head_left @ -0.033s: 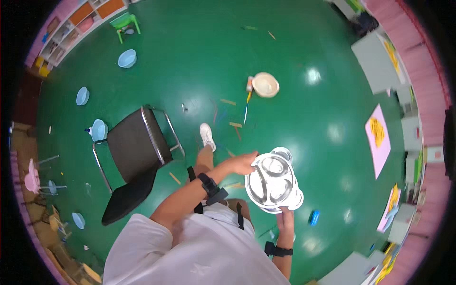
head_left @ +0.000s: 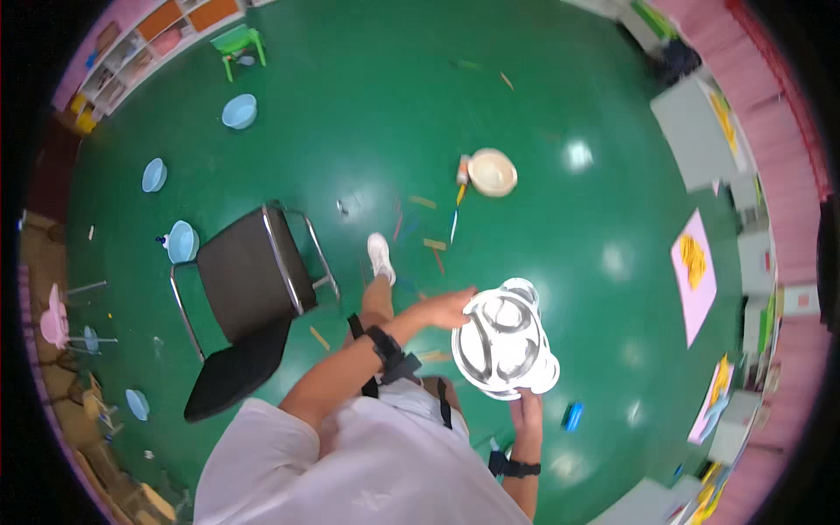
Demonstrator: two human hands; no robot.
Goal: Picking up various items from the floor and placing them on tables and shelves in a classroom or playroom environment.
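Observation:
I stand on a green floor and hold a silver metal compartment tray (head_left: 503, 343) with a white rim in front of me, roughly level. My left hand (head_left: 444, 309) grips its left edge, and a dark watch sits on that wrist. My right hand (head_left: 526, 411) holds the tray's near edge from below, also with a dark wristband. The tray's compartments look empty. One white shoe (head_left: 380, 256) shows below the tray, to its left.
A black chair with a metal frame (head_left: 254, 284) stands close on my left. On the floor lie a cream bowl (head_left: 492, 171), several light-blue bowls (head_left: 239, 111), scattered sticks (head_left: 435, 244) and a small blue object (head_left: 571, 416). Grey tables (head_left: 696, 131) and a pink sheet (head_left: 694, 276) are at the right.

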